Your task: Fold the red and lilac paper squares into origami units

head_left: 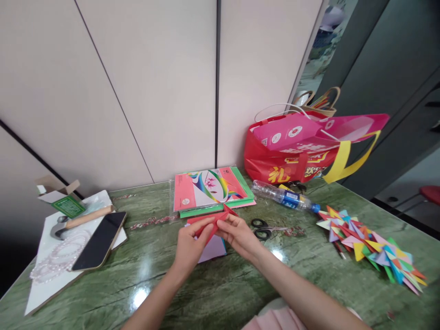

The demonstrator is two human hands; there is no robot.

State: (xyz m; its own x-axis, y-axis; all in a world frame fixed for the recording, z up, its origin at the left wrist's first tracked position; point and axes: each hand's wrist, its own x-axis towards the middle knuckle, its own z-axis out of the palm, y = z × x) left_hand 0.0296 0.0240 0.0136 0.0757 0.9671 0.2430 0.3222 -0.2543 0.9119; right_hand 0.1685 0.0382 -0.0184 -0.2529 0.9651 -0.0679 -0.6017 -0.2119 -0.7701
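Both hands meet over the green marbled table (pixel 220 284), pinching a folded red paper piece (pixel 220 219). My left hand (pixel 190 243) grips its left side with fingers curled. My right hand (pixel 239 233) pinches the right side. Beneath them lie loose sheets, a lilac one (pixel 213 250) on top with a blue edge showing. Just behind is a pack of coloured paper (pixel 211 188) in a clear sleeve.
Black scissors (pixel 263 228) lie right of my hands. A plastic bottle (pixel 283 196) lies beyond, before a red and pink bag (pixel 295 146). Several folded paper triangles (pixel 371 247) spread at right. At left a white board (pixel 44 284) holds a phone (pixel 99 240), hammer (pixel 80 220), beads and a small box.
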